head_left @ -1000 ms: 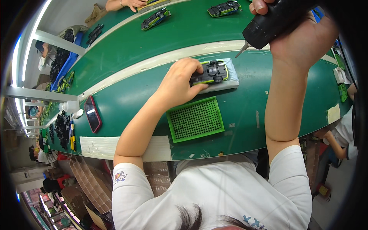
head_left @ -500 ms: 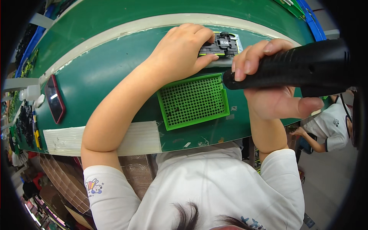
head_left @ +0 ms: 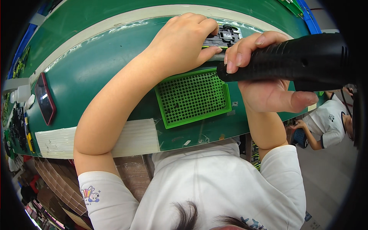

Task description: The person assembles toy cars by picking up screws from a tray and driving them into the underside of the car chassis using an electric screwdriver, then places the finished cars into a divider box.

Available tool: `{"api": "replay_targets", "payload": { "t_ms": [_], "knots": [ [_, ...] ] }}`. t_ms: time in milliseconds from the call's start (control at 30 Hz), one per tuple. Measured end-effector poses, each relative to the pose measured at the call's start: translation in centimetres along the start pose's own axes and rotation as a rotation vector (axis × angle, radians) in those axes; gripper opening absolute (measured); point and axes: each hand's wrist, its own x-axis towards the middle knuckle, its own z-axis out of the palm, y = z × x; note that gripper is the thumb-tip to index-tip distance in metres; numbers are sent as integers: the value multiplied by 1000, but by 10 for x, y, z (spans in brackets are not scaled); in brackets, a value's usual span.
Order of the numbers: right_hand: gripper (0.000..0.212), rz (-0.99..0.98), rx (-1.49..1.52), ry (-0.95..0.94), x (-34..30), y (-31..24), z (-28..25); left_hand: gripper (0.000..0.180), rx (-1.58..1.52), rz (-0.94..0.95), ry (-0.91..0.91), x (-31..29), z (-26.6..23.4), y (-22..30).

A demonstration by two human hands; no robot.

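A toy car [head_left: 230, 35] lies wheels up on the table, its black underside showing and a yellow-green edge along its near side. Thumb and fingers of my left hand [head_left: 180, 44] close around its left end, hiding that part. My right hand [head_left: 264, 92] wraps around a thick black electric screwdriver [head_left: 306, 57], just right of the car and nearer to me. The screwdriver's bit is out of sight, so whether it touches the car cannot be told. Just below both hands sits a green perforated tray [head_left: 197, 119] with rows of small holes and a few dark specks.
A phone with a red edge [head_left: 45, 99] lies on the left of the green table [head_left: 103, 80]. White tape [head_left: 57, 142] covers part of the front edge. Dark parts [head_left: 17, 128] are heaped at far left. Another person [head_left: 326, 119] is at the right.
The whole view has shifted slightly, so the table and tray sit a little higher in the picture. Both hands keep their grips on the toy car and the screwdriver.
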Motion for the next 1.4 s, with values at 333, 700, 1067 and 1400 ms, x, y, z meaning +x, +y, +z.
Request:
{"api": "replay_targets", "payload": {
  "t_ms": [333, 700, 1067, 1400],
  "knots": [
    [107, 15, -16, 87, -2, -2, 3, 35, 1, 5, -33, 0, -4, 3],
    [107, 91, -10, 148, -7, -8, 6, 55, 16, 11, -106, -3, -12, 6],
    [107, 45, 21, 84, -5, -8, 0, 57, 10, 22, -92, -3, -12, 5],
    [105, 43, 24, 49, -6, -3, 1, 57, 13, 17, -100, -2, -12, 6]
  ]
}}
